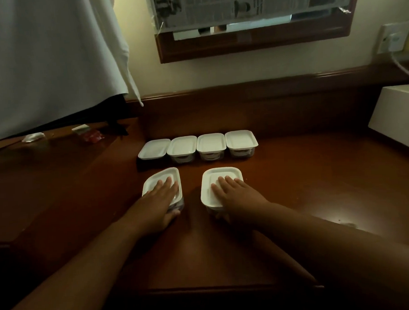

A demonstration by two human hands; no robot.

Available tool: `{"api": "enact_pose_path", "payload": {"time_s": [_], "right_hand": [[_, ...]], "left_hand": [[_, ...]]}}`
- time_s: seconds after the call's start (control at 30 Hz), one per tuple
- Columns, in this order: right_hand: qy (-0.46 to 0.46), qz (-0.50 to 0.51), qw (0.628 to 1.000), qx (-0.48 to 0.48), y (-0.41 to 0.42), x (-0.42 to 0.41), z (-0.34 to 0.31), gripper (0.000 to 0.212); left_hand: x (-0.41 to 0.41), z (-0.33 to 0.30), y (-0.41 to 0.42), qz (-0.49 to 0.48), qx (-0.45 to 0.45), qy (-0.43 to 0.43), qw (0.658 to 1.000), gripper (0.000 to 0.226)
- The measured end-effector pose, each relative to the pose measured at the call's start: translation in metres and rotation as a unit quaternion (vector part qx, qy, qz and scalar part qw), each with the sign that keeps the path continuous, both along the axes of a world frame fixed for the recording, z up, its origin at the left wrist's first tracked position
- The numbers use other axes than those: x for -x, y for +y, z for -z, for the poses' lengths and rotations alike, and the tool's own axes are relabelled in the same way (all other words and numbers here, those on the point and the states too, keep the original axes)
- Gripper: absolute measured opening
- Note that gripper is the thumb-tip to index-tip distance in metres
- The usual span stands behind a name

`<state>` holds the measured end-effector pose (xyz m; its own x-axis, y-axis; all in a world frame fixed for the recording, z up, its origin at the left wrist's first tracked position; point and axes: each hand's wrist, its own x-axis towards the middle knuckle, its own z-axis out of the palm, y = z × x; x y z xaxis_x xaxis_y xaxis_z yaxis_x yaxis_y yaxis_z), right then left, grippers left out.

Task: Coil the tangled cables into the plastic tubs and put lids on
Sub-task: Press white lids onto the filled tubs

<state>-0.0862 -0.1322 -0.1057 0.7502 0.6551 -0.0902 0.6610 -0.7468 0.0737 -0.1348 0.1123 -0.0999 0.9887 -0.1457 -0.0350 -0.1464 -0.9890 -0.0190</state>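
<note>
Left hand (162,194) flat, fingers spread, on the near-left tub's lid (163,180); thumb seems to hang down the tub's near side. Right hand (233,191) likewise on the near-right tub's lid (219,177). Probably pressing lids to seat them. Behind, on the surface (293,174), a row of four lidded tubs (197,145), cables barely visible inside. No readable labels; the newspaper (239,3) over the mirror is too blurred.

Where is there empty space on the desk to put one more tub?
Bare wood lies right of the right hand and its tub, up to the white box. More lies left of the left hand and its tub. The back row of four tubs is packed edge to edge, and only a narrow gap separates the front tubs.
</note>
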Motion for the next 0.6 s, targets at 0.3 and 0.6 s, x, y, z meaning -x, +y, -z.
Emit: {"api": "enact_pose_path", "payload": {"time_s": [0.3, 0.6], "right_hand": [[0.002, -0.049, 0.999, -0.010, 0.047, -0.044, 0.002, 0.085], [0.002, -0.075, 0.997, -0.032, 0.071, -0.079, 0.007, 0.085]], "left_hand": [[-0.101, -0.056, 0.044, -0.031, -0.001, -0.069, 0.997, 0.072], [-0.182, -0.062, 0.075, -0.066, -0.033, 0.007, 0.997, 0.068]]}}
